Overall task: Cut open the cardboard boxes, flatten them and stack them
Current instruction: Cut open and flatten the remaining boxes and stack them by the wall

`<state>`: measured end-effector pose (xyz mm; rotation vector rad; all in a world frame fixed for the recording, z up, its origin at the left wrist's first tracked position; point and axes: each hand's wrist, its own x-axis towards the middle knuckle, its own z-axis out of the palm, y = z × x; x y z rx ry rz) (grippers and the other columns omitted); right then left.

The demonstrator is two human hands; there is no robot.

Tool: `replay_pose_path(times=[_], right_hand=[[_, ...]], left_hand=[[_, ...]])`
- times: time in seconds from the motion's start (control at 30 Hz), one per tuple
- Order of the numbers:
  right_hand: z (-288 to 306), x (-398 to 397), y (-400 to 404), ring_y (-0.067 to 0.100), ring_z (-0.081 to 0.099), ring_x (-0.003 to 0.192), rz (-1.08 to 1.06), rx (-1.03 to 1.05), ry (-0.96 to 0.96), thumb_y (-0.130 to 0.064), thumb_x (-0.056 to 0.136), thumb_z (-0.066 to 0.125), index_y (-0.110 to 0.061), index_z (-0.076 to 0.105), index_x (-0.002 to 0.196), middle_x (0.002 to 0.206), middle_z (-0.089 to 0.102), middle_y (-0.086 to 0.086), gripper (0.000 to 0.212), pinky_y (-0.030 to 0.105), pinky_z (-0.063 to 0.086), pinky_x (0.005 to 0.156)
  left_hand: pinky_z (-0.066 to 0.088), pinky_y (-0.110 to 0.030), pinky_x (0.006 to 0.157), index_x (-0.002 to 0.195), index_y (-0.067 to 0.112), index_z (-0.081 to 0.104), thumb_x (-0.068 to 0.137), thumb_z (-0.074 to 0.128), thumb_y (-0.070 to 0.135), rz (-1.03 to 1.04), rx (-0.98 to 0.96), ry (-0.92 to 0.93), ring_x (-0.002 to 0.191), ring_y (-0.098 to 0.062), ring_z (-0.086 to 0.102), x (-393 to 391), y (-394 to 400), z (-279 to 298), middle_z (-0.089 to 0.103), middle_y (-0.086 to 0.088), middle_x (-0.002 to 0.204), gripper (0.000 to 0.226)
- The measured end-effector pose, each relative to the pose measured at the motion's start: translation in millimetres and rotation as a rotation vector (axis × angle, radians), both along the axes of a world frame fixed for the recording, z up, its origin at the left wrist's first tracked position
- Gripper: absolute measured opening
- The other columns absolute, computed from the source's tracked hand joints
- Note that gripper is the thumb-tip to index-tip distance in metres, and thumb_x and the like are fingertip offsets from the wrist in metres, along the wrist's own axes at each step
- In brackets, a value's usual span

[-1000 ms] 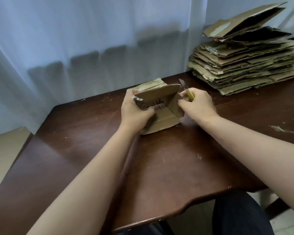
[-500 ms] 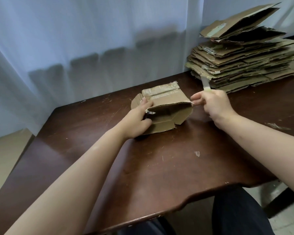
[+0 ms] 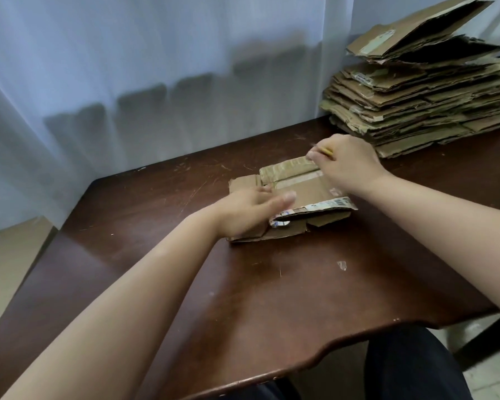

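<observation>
A small brown cardboard box [image 3: 303, 192] lies nearly flat on the dark wooden table [image 3: 243, 298], a barcode label along its near edge. My left hand [image 3: 248, 212] rests on its left part with fingers straight, pressing it down. My right hand [image 3: 347, 163] is over the box's far right corner and grips a yellow-handled cutter [image 3: 325, 151], of which only a short piece shows. A tall stack of flattened cardboard [image 3: 422, 93] sits at the table's back right.
A sheer white curtain [image 3: 127, 67] hangs behind the table. Small scraps of tape [image 3: 342, 265] lie on the tabletop near the front. My legs in dark trousers [image 3: 410, 368] show below the table's wavy front edge.
The box has gone from standing half open to lying nearly flat. My left hand moved from gripping its side to pressing on top; my right hand with the cutter came over its far corner.
</observation>
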<state>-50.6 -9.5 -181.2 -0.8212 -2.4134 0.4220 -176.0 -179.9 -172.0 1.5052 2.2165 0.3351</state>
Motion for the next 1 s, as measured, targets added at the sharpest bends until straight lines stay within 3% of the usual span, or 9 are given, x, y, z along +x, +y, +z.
replay_pose_path(times=[0.07,0.13,0.23,0.3,0.4,0.53,0.77,0.87,1.0], right_hand=[[1.0,-11.6,-4.4,0.031,0.057,0.099,0.063,0.008,-0.114,-0.033,0.1,0.042,-0.019,0.065,0.09,0.093,0.063,0.004,0.029,0.033,0.036,0.072],[-5.4,-20.4,-7.5,0.034,0.052,0.107,0.07,-0.05,-0.178,-0.031,0.101,0.038,-0.019,0.063,0.096,0.104,0.064,0.008,0.028,0.036,0.035,0.079],[-15.9,-22.5,-11.0,0.034,0.051,0.116,0.057,-0.066,-0.189,-0.023,0.098,0.043,-0.02,0.061,0.119,0.12,0.062,0.011,0.029,0.039,0.036,0.094],[-24.3,-19.6,-13.2,0.033,0.048,0.125,0.095,-0.101,-0.188,-0.018,0.096,0.045,-0.016,0.061,0.122,0.127,0.06,0.012,0.03,0.039,0.036,0.101],[-44.3,-18.6,-12.6,0.029,0.04,0.133,0.142,-0.023,-0.214,-0.02,0.096,0.044,-0.013,0.058,0.122,0.129,0.055,0.006,0.031,0.04,0.032,0.105],[-38.6,-30.3,-0.9,0.03,0.037,0.123,0.027,-0.028,-0.201,-0.032,0.097,0.045,-0.019,0.054,0.125,0.132,0.041,0.01,0.033,0.041,0.03,0.102],[-45.7,-43.5,21.3,0.018,-0.006,0.148,0.172,-0.062,-0.501,-0.052,0.099,0.024,-0.021,0.008,0.154,0.161,0.0,-0.001,0.065,0.042,0.005,0.119],[-49.4,-44.4,21.3,0.018,-0.008,0.148,0.151,-0.026,-0.508,-0.053,0.099,0.022,-0.019,0.005,0.154,0.161,-0.004,0.001,0.066,0.041,0.005,0.119],[-47.7,-45.0,17.0,0.018,-0.008,0.148,0.126,-0.015,-0.526,-0.054,0.099,0.02,-0.017,0.004,0.154,0.161,-0.004,0.004,0.068,0.042,0.005,0.119]], left_hand=[[0.039,-0.031,0.096,0.114,0.016,0.069,0.099,0.032,0.055,0.108,0.257,0.069,0.112,-0.017,0.053,-3.9,8.7,-5.1,0.062,-0.004,0.118,0.056],[0.04,-0.034,0.091,0.104,0.01,0.066,0.1,0.043,0.04,0.202,0.392,0.252,0.102,-0.02,0.05,-8.9,19.6,-16.2,0.058,-0.007,0.106,0.038],[0.029,-0.042,0.11,0.133,0.012,0.048,0.097,0.047,0.043,0.225,0.293,0.272,0.131,-0.032,0.032,-10.2,31.9,-35.7,0.043,-0.014,0.13,0.047],[0.012,-0.045,0.118,0.151,0.014,0.026,0.099,0.037,0.051,0.161,0.185,0.292,0.148,-0.031,0.004,-6.0,33.4,-43.4,0.025,-0.015,0.151,0.065],[-0.001,-0.044,0.119,0.156,0.017,0.008,0.098,0.027,0.059,0.12,0.092,0.409,0.148,-0.027,-0.016,-4.9,35.5,-48.3,-0.003,-0.017,0.161,0.074],[0.003,-0.044,0.119,0.156,0.018,0.005,0.095,0.024,0.063,0.098,0.028,0.428,0.148,-0.026,-0.018,-7.4,40.2,-49.1,-0.022,-0.015,0.159,0.077],[0.012,-0.043,0.119,0.154,0.018,0.017,0.075,0.021,0.082,0.031,0.056,0.435,0.15,-0.022,0.005,-24.2,45.1,-46.0,0.012,-0.001,0.163,0.101],[0.007,-0.043,0.12,0.156,0.013,0.004,0.07,0.013,0.086,0.044,0.022,0.444,0.15,-0.018,-0.005,-26.7,47.6,-51.2,-0.002,-0.004,0.164,0.113],[0.004,-0.042,0.121,0.156,0.013,0.001,0.085,0.026,0.077,0.054,-0.004,0.451,0.15,-0.018,-0.006,-23.7,48.6,-49.5,-0.004,-0.005,0.163,0.098]])
